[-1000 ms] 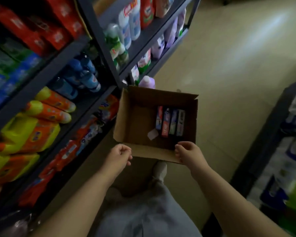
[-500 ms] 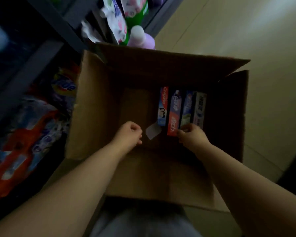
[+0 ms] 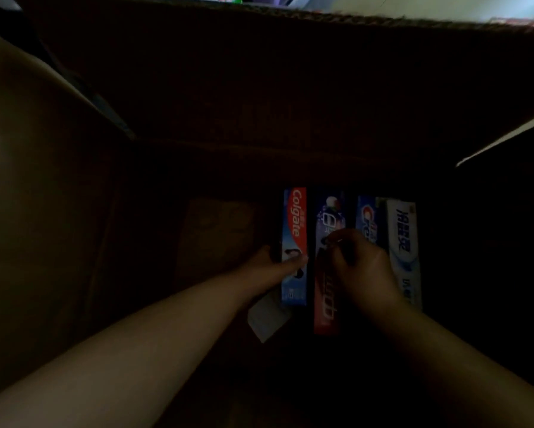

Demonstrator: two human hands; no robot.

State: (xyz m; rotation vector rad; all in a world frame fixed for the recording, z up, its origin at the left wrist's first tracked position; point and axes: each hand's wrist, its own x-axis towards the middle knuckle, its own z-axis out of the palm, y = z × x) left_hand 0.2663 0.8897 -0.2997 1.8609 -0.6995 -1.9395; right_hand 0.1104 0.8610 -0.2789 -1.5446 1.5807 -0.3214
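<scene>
Four toothpaste boxes (image 3: 295,217) — hands (image 3: 363,267) on them

Two toothpaste boxes lie flat, side by side, on the floor of a dim cardboard carton (image 3: 43,180), right of centre. The red-and-blue Colgate box (image 3: 295,217) sits on the left, pinched by the left hand (image 3: 271,264). The blue-and-red box (image 3: 327,307) reaches nearer, under the right hand (image 3: 361,267), whose fingers curl onto it.
</scene>
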